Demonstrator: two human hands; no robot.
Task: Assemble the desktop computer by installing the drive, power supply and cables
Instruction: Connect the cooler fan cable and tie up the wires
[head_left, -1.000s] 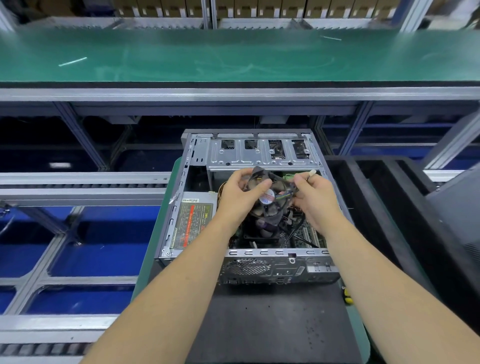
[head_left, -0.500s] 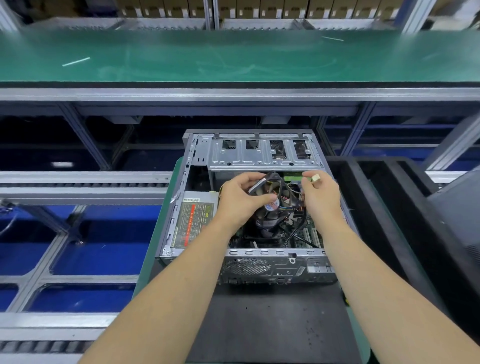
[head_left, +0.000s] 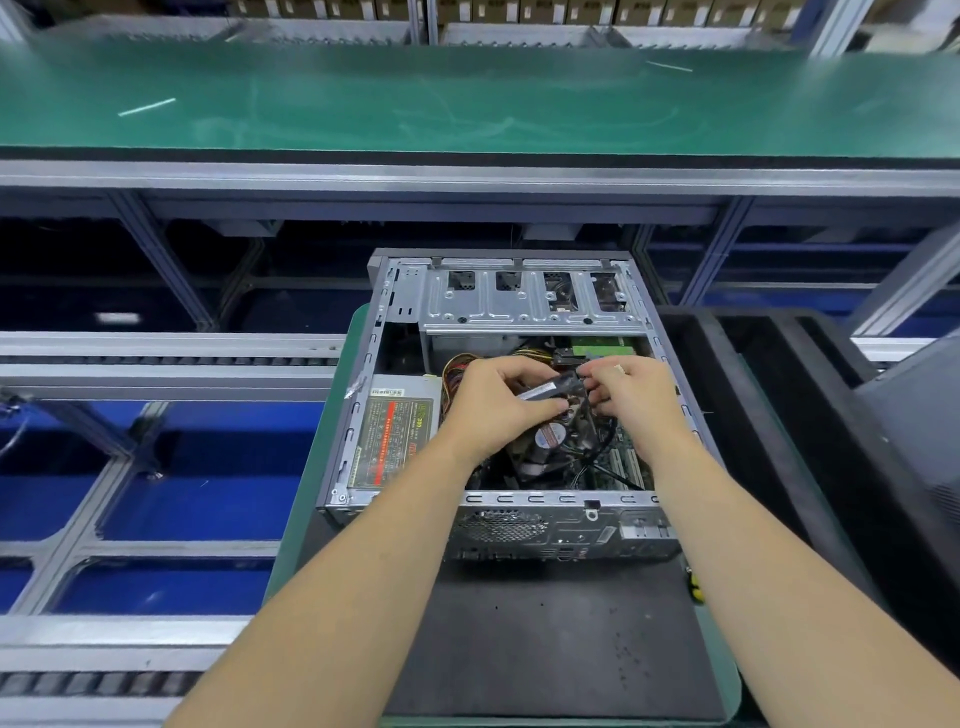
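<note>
Open computer case (head_left: 498, 395) lying flat on dark mat (head_left: 545, 634), bare metal, lid off. Left hand (head_left: 493, 405) gripping small dark fan (head_left: 550, 389) above the board. Right hand (head_left: 639, 400) just beside, pinching its cable (head_left: 602, 447). Labelled power supply (head_left: 397, 436) left of left hand.

Two bare forearms are seen reaching in from the lower edge — no sleeves, gloves or watch are worn. On the left hand (head_left: 493, 405) and right hand (head_left: 641, 397), nails are kept short — unpainted.
</note>
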